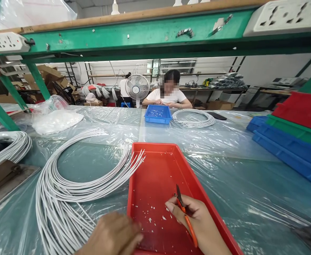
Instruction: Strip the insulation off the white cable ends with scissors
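My right hand is closed around small snips with orange handles and dark pointed blades, which point up and away from me. It is held over the right side of a red tray. White scraps lie scattered in that tray. My left hand is smeared by motion at the tray's near left corner, beside a large coiled bundle of white cables. Whether its fingers hold anything is hidden. Several cable ends stick out over the tray's left rim.
Across the plastic-covered table, a person sits at a blue tray next to another cable coil. Stacked trays stand at right. More cable and a metal block lie at left. A green beam crosses overhead.
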`<state>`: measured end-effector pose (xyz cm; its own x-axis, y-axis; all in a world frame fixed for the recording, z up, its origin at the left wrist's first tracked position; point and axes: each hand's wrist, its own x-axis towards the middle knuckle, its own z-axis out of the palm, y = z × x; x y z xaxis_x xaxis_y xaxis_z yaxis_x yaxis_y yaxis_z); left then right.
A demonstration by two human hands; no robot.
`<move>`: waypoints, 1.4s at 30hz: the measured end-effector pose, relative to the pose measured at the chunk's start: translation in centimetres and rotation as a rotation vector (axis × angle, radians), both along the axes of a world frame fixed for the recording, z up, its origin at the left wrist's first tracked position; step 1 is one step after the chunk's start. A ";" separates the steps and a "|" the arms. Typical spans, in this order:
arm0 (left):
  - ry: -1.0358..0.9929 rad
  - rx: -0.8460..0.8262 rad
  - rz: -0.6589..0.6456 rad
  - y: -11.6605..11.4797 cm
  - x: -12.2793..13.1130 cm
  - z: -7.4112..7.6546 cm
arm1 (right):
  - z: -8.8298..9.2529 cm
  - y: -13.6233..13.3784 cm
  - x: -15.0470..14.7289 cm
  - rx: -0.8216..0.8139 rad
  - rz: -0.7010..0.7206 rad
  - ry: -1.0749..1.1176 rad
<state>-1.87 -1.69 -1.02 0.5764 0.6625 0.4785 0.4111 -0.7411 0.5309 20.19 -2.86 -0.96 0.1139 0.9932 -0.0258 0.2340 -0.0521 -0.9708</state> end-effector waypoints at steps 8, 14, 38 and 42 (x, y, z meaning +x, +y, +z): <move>0.557 0.060 0.301 10.3 5.6 1.6 | -0.2 0.0 0.2 0.028 0.040 -0.004; 0.580 0.001 0.418 12.5 7.0 0.3 | -0.2 -0.2 0.6 0.020 0.053 0.002; -0.506 -1.163 0.102 0.0 4.6 1.6 | 1.7 0.3 -1.5 0.391 -0.037 -0.391; -0.883 -1.506 0.070 0.4 5.2 1.4 | 1.2 -0.8 -1.9 0.965 -0.074 -0.667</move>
